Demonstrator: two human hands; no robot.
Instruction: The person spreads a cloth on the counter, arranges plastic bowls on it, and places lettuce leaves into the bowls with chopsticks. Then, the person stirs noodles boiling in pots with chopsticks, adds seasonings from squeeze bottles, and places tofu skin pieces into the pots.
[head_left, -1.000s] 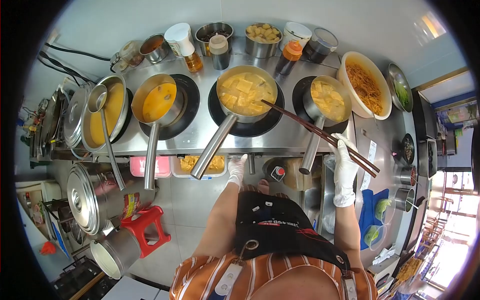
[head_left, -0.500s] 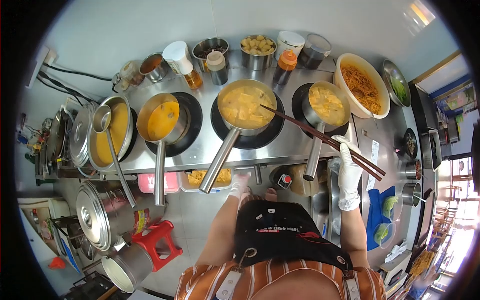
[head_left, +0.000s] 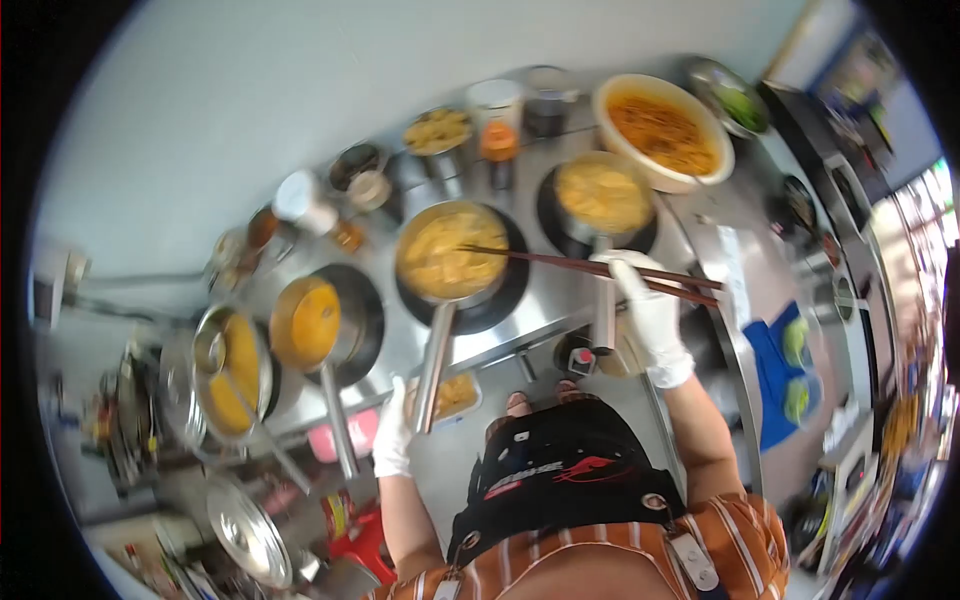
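My right hand (head_left: 645, 318), in a white glove, grips a pair of dark brown chopsticks (head_left: 560, 262). Their tips reach into the middle saucepan (head_left: 437, 345), among yellow chunks in pale broth (head_left: 450, 262). Under that hand is the long handle of the right saucepan (head_left: 604, 315), which also holds yellow pieces in liquid. My left hand (head_left: 394, 432), gloved too, is raised just left of the middle saucepan's handle, fingers stretched upward and apart from it as far as the blur shows. A third saucepan (head_left: 308, 322) with orange-yellow liquid stands left of the middle one.
At far left, a ladle (head_left: 262, 425) rests in a wide pan (head_left: 215, 330) of yellow soup. Bottles and a tub (head_left: 495, 98) line the wall. A big bowl of reddish shreds (head_left: 660, 135) stands back right. Below the counter are a food container (head_left: 458, 395) and a red stool (head_left: 365, 545).
My left hand has risen from below the counter edge to beside the middle saucepan's handle. The view has tilted and blurred. My right hand still holds the chopsticks in the middle saucepan.
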